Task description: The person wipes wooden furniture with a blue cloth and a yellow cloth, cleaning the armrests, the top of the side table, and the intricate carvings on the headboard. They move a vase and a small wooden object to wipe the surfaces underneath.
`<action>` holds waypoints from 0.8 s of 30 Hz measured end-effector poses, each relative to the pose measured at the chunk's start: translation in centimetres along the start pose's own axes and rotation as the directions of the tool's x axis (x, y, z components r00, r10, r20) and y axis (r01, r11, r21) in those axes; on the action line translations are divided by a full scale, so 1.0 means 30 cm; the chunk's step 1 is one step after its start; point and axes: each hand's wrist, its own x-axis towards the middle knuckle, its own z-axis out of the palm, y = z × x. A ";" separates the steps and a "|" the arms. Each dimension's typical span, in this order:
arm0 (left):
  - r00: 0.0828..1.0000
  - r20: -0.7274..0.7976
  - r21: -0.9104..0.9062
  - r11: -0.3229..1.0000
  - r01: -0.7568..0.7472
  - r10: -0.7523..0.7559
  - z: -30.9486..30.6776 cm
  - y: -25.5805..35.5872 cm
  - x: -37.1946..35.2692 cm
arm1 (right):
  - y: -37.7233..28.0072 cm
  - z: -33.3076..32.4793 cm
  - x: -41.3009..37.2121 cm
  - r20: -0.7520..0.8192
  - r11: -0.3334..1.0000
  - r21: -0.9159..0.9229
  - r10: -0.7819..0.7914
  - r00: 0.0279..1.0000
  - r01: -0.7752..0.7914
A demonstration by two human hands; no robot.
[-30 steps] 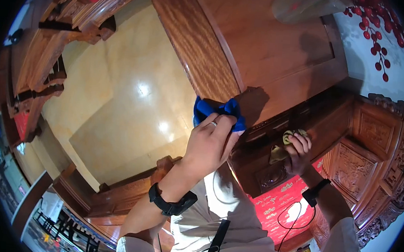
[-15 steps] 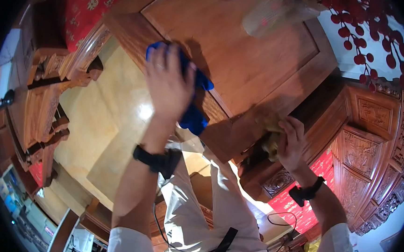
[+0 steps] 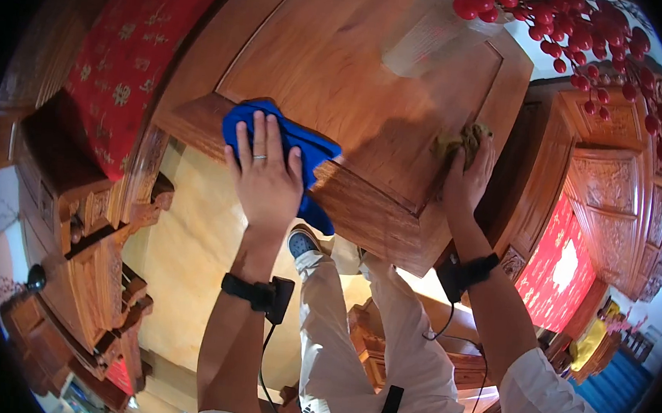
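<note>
A wooden table (image 3: 332, 84) with a framed top lies before me. On its near left corner, a blue cloth (image 3: 310, 147) is spread, part of it hanging over the edge. My left hand (image 3: 265, 190) lies flat on this cloth with its fingers stretched out and apart. At the table's right side, my right hand (image 3: 471, 178) has its fingers bent around a crumpled brownish-yellow cloth (image 3: 464, 143) that rests against the tabletop. Part of that cloth is hidden by the fingers.
A clear vase (image 3: 427, 40) stands toward the far side of the table, with red berry sprigs (image 3: 580, 44) hanging at upper right. A carved chair with a red cushion (image 3: 138, 62) is on the left; a carved wooden seat (image 3: 601, 179) is on the right. Cables hang from both wrist straps.
My right hand has moved up and away from me with the brownish cloth, from the near right corner along the table's right side. My left hand stays on the blue cloth, its fingers more spread.
</note>
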 end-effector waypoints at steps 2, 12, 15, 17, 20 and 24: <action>1.000 -0.022 0.015 1.000 -0.005 0.006 0.016 -0.049 0.039 | -0.025 0.073 0.042 -0.077 0.996 -0.019 0.085 0.993 -0.087; 0.987 -0.117 0.069 0.990 0.120 -0.111 0.069 -0.160 0.162 | -0.519 0.139 -0.118 0.145 0.940 0.055 -0.342 0.928 0.337; 0.976 -0.127 0.060 0.981 0.184 -0.176 0.067 -0.153 0.164 | -0.494 0.066 -0.205 0.212 0.806 0.421 -0.533 0.819 0.416; 0.972 -0.128 0.070 0.976 0.205 -0.195 0.066 -0.148 0.166 | -0.406 0.000 -0.204 0.228 0.591 0.680 -0.733 0.640 0.434; 0.967 -0.156 0.085 0.973 0.216 -0.201 0.082 -0.151 0.163 | -0.193 -0.108 -0.142 0.314 0.642 0.572 -0.746 0.587 0.510; 0.964 -0.193 0.125 0.970 0.209 -0.183 0.094 -0.150 0.155 | 0.113 -0.109 0.042 0.297 0.918 0.111 -0.397 0.868 0.382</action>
